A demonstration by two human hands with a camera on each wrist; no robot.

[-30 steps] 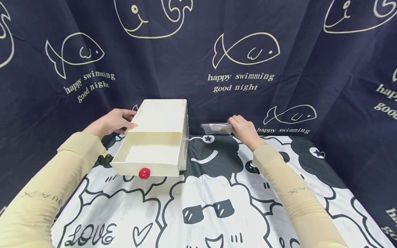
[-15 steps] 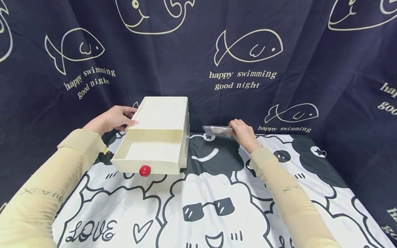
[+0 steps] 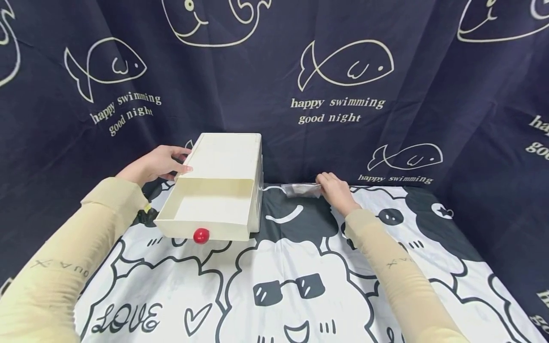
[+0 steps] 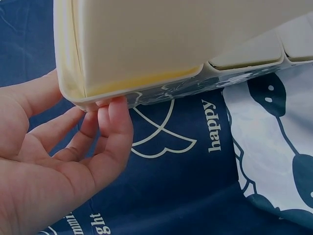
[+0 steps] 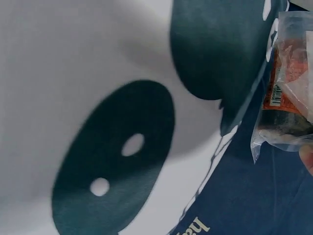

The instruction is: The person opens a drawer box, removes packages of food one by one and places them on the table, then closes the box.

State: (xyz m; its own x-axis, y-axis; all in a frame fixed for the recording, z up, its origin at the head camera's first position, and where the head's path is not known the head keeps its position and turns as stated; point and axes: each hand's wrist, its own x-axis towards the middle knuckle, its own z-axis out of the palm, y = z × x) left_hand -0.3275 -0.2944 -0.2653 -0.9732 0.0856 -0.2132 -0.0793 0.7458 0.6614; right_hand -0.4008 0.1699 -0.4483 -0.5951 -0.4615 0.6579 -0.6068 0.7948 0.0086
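Note:
A white drawer unit [image 3: 229, 155] stands at the left with its top drawer [image 3: 206, 233] pulled out; a red ball-shaped knob [image 3: 201, 236] is on the front. My left hand [image 3: 160, 163] grips the unit's upper left edge. In the left wrist view, the fingers [image 4: 115, 122] curl under that edge. To the unit's right, my right hand [image 3: 336, 190] pinches one end of a clear plastic bag [image 3: 301, 190] near the table's back edge. The right wrist view shows an orange label with a barcode [image 5: 276, 95] inside the bag, and only a fingertip of that hand.
A black-and-white cartoon cloth [image 3: 291, 267] covers the table. Behind it hangs a dark blue curtain [image 3: 257, 90] with fish prints. A small black item with a yellow part [image 3: 147, 216] lies left of the drawer, partly hidden by the sleeve.
My right hand has lowered the plastic bag toward the back of the table. The left hand has stayed on the drawer unit, and the head view has shifted slightly.

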